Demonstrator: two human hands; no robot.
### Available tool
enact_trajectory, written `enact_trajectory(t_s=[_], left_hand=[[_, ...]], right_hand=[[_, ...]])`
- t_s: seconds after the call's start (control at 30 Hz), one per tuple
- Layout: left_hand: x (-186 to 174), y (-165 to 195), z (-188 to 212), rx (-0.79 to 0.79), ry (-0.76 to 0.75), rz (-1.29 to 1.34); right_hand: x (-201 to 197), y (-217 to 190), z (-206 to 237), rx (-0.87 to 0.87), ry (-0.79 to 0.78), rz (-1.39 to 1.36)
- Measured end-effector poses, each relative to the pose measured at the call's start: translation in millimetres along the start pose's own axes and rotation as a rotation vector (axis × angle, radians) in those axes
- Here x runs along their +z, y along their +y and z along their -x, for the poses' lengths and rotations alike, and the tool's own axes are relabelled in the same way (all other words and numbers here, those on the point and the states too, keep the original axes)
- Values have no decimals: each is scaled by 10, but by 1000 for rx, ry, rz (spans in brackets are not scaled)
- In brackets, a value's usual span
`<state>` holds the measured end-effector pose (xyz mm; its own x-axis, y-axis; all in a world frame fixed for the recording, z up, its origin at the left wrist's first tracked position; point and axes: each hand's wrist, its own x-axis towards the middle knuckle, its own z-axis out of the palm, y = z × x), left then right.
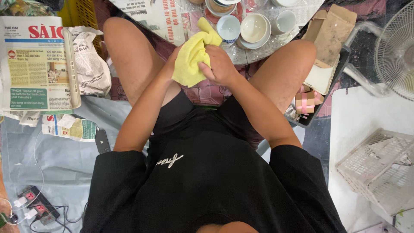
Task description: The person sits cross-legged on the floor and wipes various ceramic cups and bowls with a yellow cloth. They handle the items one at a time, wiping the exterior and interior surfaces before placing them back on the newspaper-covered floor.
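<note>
We judge the step in hand to be wiping something small inside the yellow cloth (192, 56), and doing it well calls for keeping the cloth bunched tight around whatever it covers, turning it steadily, and working over our lap, short of the crowded cups (228, 26) and bowls (253, 28) at the near edge of the newspaper-covered spread (164, 19) ahead. What the cloth wraps is hidden, so we cannot tell what it is. Our right hand (221, 65) sits on top, fingers curled together and clamped on the cloth's right side. Our left hand (172, 64) is mostly covered; it seems to cradle the cloth from beneath, but we cannot tell how its fingers lie. Both forearms angle inward from the shoulders, meeting between our bare knees, elbows bent and tucked close.
</note>
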<state>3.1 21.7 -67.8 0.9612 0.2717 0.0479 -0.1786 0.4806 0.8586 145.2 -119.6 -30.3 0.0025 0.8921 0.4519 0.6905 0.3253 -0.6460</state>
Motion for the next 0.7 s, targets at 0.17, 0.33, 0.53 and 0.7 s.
enact_trajectory(t_s=[0.17,0.33,0.53,0.7], left_hand=[[46,-1,-7,-60,63,29],[117,116,82,284,57,-636],[208,275,152,392,110,-1011],[165,173,84,194,124,-533]], right_hand=[[-17,-74,5,65,-3,-94],[84,13,51,277,76,-464],[134,99,-14,504,127,-799],[83,-14,-18,452,235,-761]])
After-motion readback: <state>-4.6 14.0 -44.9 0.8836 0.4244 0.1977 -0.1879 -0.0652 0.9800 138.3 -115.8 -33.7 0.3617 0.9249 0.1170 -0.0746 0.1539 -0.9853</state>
